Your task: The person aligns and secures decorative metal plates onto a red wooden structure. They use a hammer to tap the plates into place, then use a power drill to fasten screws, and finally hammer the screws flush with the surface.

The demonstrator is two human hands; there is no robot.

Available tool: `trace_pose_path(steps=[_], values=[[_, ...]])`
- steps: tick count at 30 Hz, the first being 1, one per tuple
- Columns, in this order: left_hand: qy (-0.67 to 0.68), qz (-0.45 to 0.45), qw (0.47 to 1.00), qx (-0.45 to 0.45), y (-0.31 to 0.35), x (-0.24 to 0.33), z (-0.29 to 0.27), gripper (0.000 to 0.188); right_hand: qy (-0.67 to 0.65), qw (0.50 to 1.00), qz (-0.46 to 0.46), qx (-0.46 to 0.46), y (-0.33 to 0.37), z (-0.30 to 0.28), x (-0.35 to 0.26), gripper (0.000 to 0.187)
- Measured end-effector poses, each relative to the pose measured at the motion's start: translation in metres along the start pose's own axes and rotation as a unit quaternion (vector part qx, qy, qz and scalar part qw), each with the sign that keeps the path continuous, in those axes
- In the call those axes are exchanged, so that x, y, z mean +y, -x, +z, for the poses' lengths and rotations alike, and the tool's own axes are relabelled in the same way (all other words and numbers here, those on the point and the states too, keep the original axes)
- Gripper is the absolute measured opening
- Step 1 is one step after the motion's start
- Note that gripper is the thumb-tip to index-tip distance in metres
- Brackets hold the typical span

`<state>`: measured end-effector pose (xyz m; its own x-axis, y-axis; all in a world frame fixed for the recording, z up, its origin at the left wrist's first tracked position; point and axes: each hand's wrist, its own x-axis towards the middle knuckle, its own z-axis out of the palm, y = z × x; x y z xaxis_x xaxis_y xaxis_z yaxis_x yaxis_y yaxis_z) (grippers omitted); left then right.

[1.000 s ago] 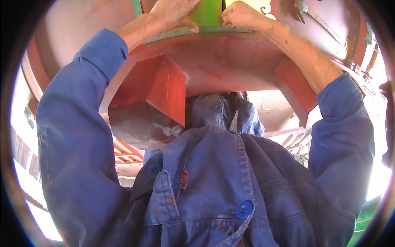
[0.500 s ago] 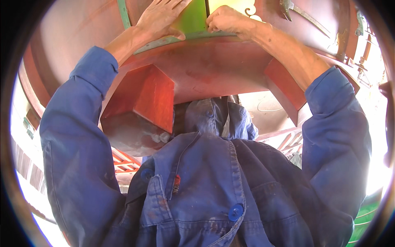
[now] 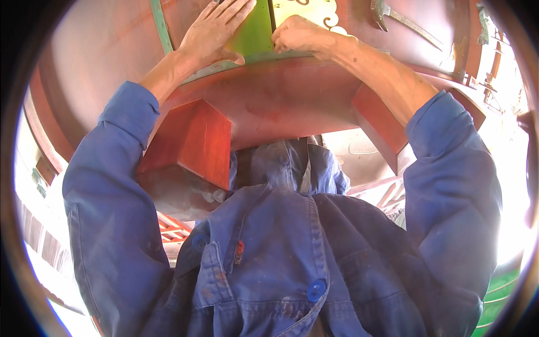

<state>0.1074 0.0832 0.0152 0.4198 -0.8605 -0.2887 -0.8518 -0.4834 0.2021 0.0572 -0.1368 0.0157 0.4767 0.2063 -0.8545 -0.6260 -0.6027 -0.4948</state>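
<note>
Stretched out flat, my left hand (image 3: 213,31) lies with spread fingers against the left part of a shiny yellow-green plate (image 3: 252,33). My right hand (image 3: 300,36) is closed, its curled fingers at the dark upright gap beside that plate. Whatever those fingers may pinch is hidden. Behind the right hand shows a brass-coloured plate (image 3: 292,12) with a scalloped edge and curled cut-outs. Both plates sit on a reddish-brown wooden surface (image 3: 123,33), above a greenish strip (image 3: 261,56) along its lower edge.
A claw hammer (image 3: 412,25) lies on the wood right of the brass-coloured plate. A narrow green strip (image 3: 161,25) crosses the wood at left. Below jut two red wooden blocks, one at left (image 3: 191,140) and one at right (image 3: 382,123).
The whole view has shifted slightly, with the plates and hammer now lower and further left. Both hands keep nearly the same places on the plates.
</note>
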Motion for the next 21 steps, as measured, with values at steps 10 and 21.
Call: trace_pose_path(steps=[10,21], values=[[-0.009,-0.006,1.000,0.002,0.005,-0.001,0.008,0.135,0.319,0.925,-0.201,0.038,0.039,-0.130,0.013,0.026],[0.024,-0.001,1.000,0.002,0.009,-0.002,0.000,0.131,0.402,0.897,-0.112,0.142,0.074,-0.113,0.137,0.041]])
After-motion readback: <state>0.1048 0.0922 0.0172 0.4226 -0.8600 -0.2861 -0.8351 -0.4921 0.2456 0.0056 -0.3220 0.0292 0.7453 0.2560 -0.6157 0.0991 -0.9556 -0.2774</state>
